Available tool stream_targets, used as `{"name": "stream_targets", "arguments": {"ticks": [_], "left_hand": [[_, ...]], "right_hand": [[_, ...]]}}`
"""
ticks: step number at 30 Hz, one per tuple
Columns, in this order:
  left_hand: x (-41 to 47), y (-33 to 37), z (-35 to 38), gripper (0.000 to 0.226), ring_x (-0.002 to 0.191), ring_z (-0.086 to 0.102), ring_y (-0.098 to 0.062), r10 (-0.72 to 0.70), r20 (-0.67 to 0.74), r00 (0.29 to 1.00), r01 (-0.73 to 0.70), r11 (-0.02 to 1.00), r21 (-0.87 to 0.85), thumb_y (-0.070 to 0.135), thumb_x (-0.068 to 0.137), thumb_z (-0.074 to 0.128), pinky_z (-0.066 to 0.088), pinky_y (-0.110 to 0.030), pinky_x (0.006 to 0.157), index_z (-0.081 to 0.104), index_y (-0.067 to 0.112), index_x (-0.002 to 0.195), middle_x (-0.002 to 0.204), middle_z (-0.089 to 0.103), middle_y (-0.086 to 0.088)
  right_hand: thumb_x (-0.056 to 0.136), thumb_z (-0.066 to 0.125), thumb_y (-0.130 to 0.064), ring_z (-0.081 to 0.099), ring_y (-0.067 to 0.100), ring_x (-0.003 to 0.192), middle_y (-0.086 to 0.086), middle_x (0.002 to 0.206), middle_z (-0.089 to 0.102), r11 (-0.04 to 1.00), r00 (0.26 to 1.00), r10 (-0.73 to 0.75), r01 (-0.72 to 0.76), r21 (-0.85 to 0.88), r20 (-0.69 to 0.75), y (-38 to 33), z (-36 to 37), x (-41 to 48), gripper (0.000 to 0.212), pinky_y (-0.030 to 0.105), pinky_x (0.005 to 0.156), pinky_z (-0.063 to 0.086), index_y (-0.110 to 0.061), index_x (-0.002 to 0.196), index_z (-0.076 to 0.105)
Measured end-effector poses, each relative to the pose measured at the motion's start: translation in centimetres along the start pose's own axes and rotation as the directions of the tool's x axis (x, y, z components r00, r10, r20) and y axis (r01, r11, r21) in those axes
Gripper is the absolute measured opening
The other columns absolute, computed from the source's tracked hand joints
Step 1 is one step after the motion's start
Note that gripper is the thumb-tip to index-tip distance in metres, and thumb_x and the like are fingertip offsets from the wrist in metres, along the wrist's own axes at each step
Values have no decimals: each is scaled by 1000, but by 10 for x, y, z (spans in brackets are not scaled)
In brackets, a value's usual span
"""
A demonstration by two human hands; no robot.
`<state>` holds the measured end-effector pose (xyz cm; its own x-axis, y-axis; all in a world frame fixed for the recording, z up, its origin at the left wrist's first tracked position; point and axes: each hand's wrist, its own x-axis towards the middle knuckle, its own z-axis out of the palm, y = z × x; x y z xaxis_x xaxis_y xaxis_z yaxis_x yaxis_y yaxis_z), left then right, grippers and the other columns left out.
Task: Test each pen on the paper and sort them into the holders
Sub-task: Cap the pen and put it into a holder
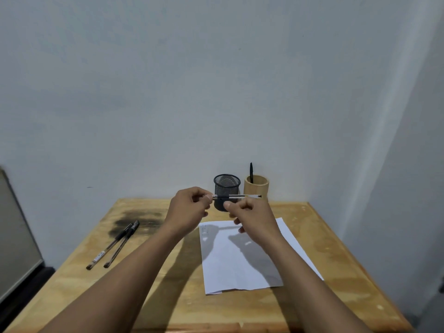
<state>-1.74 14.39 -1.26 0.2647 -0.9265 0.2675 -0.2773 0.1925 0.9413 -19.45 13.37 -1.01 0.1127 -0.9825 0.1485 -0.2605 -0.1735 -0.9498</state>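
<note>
Both hands hold one clear-barrelled pen [242, 196] level above the table, in front of the holders. My left hand [189, 207] pinches its left end, where the cap would be; whether the cap is on is hidden by my fingers. My right hand [252, 215] grips the barrel near the middle. Behind the pen stands a black mesh holder [227, 186], which looks empty. To its right is a bamboo holder [256, 188] with one black pen [251, 173] standing in it. A white paper sheet [240, 258] lies below my hands. Two capped pens [113, 245] lie at the table's left.
The wooden table [168, 296] has a dark scorch-like stain [137, 219] near its back left. Walls close it in at the back and right. A framed panel [16, 236] leans at the far left.
</note>
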Motion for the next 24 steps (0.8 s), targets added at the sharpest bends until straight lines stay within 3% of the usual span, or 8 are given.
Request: {"name": "stream_targets", "arguments": {"ticks": [3, 7, 10, 13, 16, 18, 21, 24], "left_hand": [[2, 7, 3, 13, 77, 68, -17, 12, 26, 1000, -13, 999, 49, 17, 91, 64, 63, -38, 77, 73, 12, 84, 85, 73, -13], [6, 15, 9, 14, 78, 69, -25, 21, 42, 999, -24, 998, 64, 19, 89, 64, 62, -40, 79, 74, 13, 80, 82, 73, -13], [11, 16, 13, 17, 83, 70, -30, 26, 45, 999, -29, 998, 59, 31, 83, 64, 60, -48, 82, 75, 19, 78, 78, 74, -7], [23, 8, 16, 22, 81, 70, -22, -16, -43, 999, 17, 1000, 21, 40, 90, 60, 58, -47, 85, 73, 23, 85, 79, 75, 1], [38, -11, 18, 17, 87, 69, -14, -18, -93, 995, 31, 991, 132, 37, 92, 61, 55, -26, 75, 69, 26, 102, 90, 72, 6], [48, -24, 24, 32, 88, 65, -11, -29, -66, 997, 43, 974, 220, 35, 89, 68, 46, -13, 63, 64, 22, 118, 101, 68, 4], [69, -40, 33, 61, 103, 60, -16, -25, -38, 999, 36, 948, 316, 36, 81, 78, 46, -24, 81, 55, 18, 134, 119, 63, 0], [88, -54, 41, 81, 111, 56, -18, -88, 3, 996, 84, 951, 299, 37, 72, 86, 45, -24, 83, 48, 15, 140, 130, 58, -3]], "right_hand": [[87, 73, -21, 61, 8, 81, -6, 91, 69, 941, 948, -255, 197, -276, -191, -4, -2, 6, 7, 10, 65, 42, -18, 90, 68], [90, 66, -18, 56, 18, 108, -2, 110, 65, 787, 917, -397, 311, -533, -51, 0, -3, 23, 25, 31, 87, 47, -21, 115, 72], [91, 65, -21, 57, 25, 100, 0, 96, 72, 764, 915, -402, 322, -559, -22, 2, -7, 34, 19, 41, 85, 51, -23, 106, 77], [94, 62, -23, 63, 24, 91, -2, 90, 73, 809, 930, -363, 287, -513, -53, -1, -11, 45, 16, 37, 77, 52, -22, 102, 75], [93, 64, -25, 67, 23, 86, -6, 87, 72, 889, 951, -289, 224, -400, -109, -10, -15, 64, 10, 30, 70, 49, -23, 97, 73], [93, 65, -24, 65, 16, 83, -10, 85, 68, 911, 948, -280, 213, -353, -153, -19, -17, 79, 9, 25, 67, 44, -22, 97, 72], [95, 64, -21, 61, 3, 70, -9, 84, 66, 924, 932, -310, 249, -292, -188, -32, -18, 104, 10, 9, 56, 40, -18, 101, 71], [96, 63, -19, 61, 4, 70, -7, 85, 64, 926, 923, -322, 261, -271, -211, -38, -10, 127, 8, 9, 53, 40, -17, 103, 68]]}}
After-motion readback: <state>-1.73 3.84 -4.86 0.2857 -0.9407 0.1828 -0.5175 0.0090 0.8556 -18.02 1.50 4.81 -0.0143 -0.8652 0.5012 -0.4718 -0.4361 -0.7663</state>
